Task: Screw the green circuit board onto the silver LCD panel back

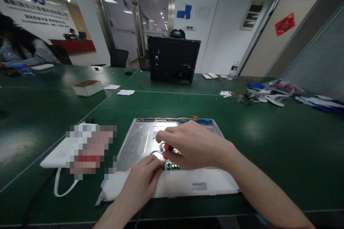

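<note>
A flat silver metal panel lies on the green table in front of me, with a narrow blue circuit strip along its far edge and a white near edge. My right hand is closed around a screwdriver with an orange and black handle, held over a small green circuit board near the panel's middle. My left hand rests on the panel beside that board, fingertips together close to the screwdriver's lower end. Whether those fingers pinch something small is hidden.
Left of the panel lies a white device with a cable. Beyond are an open cardboard box, a black monitor frame standing upright, and paper pieces. Plastic bags and scraps lie at the right. A person sits at far left.
</note>
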`<move>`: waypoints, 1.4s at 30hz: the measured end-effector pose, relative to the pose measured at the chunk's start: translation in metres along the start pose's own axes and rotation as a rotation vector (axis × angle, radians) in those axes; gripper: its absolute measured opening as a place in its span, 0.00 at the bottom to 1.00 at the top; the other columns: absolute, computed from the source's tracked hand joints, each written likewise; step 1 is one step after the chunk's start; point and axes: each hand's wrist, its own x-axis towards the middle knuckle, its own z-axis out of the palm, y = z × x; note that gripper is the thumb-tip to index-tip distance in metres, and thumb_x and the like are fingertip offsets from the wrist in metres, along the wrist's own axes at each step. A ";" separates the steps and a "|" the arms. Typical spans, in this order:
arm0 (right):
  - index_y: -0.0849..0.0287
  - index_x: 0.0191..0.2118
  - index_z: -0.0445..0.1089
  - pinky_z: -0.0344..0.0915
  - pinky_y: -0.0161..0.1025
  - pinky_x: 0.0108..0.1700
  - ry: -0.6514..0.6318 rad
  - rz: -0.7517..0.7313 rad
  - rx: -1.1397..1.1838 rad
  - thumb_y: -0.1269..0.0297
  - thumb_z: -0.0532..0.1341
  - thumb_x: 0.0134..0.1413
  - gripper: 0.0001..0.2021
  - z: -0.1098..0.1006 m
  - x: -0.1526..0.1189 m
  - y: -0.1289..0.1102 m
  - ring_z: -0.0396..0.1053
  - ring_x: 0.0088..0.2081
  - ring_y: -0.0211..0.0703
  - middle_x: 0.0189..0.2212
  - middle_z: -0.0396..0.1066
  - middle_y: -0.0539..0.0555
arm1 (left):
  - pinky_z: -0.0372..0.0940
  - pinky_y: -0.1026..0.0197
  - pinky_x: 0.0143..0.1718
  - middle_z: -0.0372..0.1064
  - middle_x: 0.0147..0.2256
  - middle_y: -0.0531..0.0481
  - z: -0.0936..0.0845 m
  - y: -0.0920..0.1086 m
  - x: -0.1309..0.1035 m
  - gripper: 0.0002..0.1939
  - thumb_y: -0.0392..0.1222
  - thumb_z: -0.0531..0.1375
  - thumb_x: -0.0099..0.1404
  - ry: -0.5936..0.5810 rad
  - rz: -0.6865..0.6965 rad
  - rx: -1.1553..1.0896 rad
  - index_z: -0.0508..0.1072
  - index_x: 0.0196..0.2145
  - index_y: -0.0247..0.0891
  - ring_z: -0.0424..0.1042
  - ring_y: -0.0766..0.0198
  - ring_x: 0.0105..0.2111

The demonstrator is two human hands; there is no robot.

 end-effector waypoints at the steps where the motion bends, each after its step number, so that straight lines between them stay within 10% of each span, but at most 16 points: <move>1: 0.59 0.42 0.63 0.47 0.36 0.26 0.001 0.003 -0.004 0.65 0.53 0.59 0.07 0.000 0.000 0.000 0.66 0.29 0.38 0.33 0.72 0.52 | 0.66 0.59 0.41 0.70 0.38 0.46 0.000 0.000 0.000 0.11 0.33 0.51 0.65 0.001 0.000 0.003 0.72 0.38 0.41 0.70 0.60 0.39; 42: 0.58 0.46 0.63 0.51 0.36 0.28 -0.016 0.013 0.033 0.61 0.56 0.60 0.11 0.001 0.001 0.003 0.70 0.33 0.42 0.34 0.74 0.53 | 0.65 0.59 0.41 0.70 0.39 0.47 0.003 -0.004 -0.002 0.11 0.33 0.51 0.66 0.005 -0.006 -0.014 0.72 0.38 0.42 0.70 0.60 0.39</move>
